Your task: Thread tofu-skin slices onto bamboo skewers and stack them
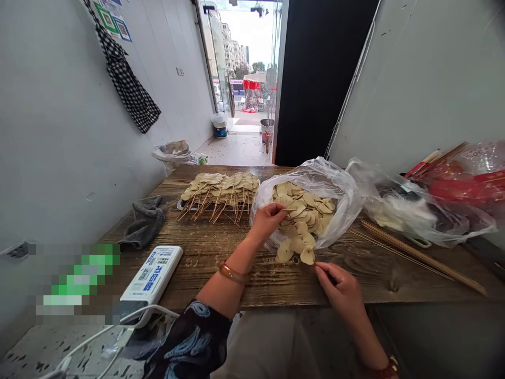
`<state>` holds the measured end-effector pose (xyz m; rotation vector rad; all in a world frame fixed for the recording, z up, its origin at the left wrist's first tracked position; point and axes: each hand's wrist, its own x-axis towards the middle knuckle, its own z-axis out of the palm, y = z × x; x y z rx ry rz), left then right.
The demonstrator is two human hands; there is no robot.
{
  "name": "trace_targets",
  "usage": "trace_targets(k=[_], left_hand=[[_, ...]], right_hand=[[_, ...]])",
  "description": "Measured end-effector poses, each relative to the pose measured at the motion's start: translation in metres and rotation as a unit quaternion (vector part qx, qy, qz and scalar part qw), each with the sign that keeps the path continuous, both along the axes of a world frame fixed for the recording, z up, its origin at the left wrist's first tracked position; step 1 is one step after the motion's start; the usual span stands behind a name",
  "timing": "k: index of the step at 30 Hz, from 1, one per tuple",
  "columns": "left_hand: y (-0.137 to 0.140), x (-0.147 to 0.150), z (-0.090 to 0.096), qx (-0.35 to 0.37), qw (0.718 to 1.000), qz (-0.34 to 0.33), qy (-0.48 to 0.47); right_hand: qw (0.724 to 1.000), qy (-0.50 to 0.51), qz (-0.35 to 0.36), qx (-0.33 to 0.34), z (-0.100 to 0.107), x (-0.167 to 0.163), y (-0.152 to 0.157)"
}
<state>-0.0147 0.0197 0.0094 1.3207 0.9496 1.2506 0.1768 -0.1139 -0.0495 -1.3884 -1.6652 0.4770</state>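
Observation:
My left hand [269,220] is closed in a pinch on a thin pale slice, which looks like potato, at the near side of an open clear plastic bag [345,197]. A pile of similar slices [311,210] fills the bag. Lower and to the right, my right hand [341,287] pinches the end of a skewer, most of it hidden behind the threaded slices [298,245]. These hang just in front of the bag. Left of the bag, a metal tray [181,204] bears stacked skewers of slices [221,189], their sticks pointing toward me.
Bare bamboo skewers [426,258] lie on the wooden table [244,268] at right, beside plastic bags [445,205]. At left are a dark grey cloth [144,223] and a white power bank [153,279] with a cable [89,339]. Beyond the table, buckets [220,128] stand near the open doorway.

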Motion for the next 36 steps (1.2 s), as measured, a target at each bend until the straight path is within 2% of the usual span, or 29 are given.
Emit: trace_targets(k=[6, 16, 20, 29, 36], left_hand=[[-0.004, 0.004, -0.002, -0.039, 0.997, -0.032, -0.055], [-0.002, -0.002, -0.003, -0.103, 0.986, -0.036, -0.123], [-0.003, -0.002, -0.002, -0.118, 0.981, -0.057, -0.145], [-0.008, 0.005, -0.003, -0.11, 0.98, -0.074, -0.146], [-0.008, 0.006, -0.006, -0.092, 0.987, -0.043, -0.124]], right_hand=[[1.0, -0.007, -0.005, 0.021, -0.001, -0.001, -0.001], [0.996, -0.031, -0.006, 0.086, -0.009, 0.003, -0.003], [0.996, -0.031, -0.01, 0.086, -0.011, 0.004, -0.003], [0.994, -0.051, -0.034, 0.085, -0.012, 0.004, -0.005], [0.996, -0.028, -0.032, 0.073, -0.012, 0.002, -0.003]])
